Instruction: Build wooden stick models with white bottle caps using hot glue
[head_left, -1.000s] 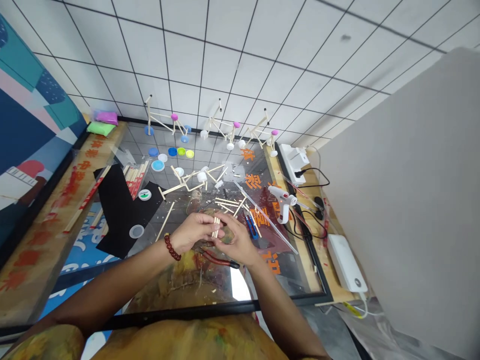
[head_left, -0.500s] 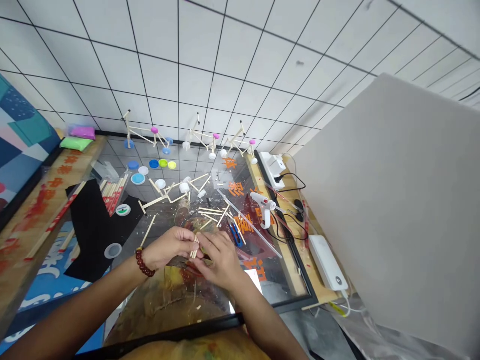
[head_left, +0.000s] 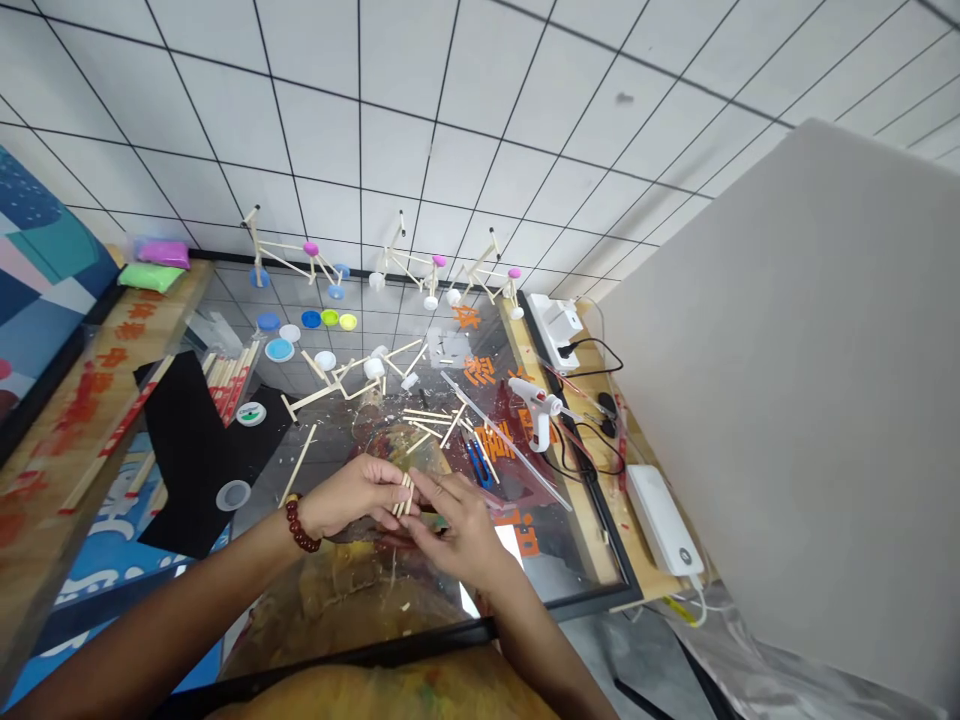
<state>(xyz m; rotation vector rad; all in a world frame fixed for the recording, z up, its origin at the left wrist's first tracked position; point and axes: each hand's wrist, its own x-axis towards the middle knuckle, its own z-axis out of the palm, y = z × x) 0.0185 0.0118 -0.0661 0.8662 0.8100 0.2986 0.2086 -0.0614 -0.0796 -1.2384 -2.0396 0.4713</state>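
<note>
Several short wooden sticks (head_left: 403,496) are held side by side in a small bundle above the glass tabletop. My left hand (head_left: 358,498), with a red bead bracelet at the wrist, pinches the bundle from the left between thumb and fingers. On the other side, my right hand (head_left: 459,528) has its thumb and fingertips closed on the sticks' ends. Just beyond the hands lie loose wooden sticks (head_left: 426,416) and a blue-handled tool (head_left: 478,466). A stick frame with white bottle caps (head_left: 373,368) lies farther back.
Three upright stick models with pink tops (head_left: 439,261) line the back edge. A white glue gun (head_left: 538,410) lies right, near a power strip (head_left: 551,330) and cables. Bottle caps (head_left: 280,349), black sheet (head_left: 184,470) and bagged sticks (head_left: 232,375) are left.
The camera view has swung, shifting the whole scene leftward, then slightly back. Both hands stay on the small stick bundle; its sticks look slightly more fanned now.
</note>
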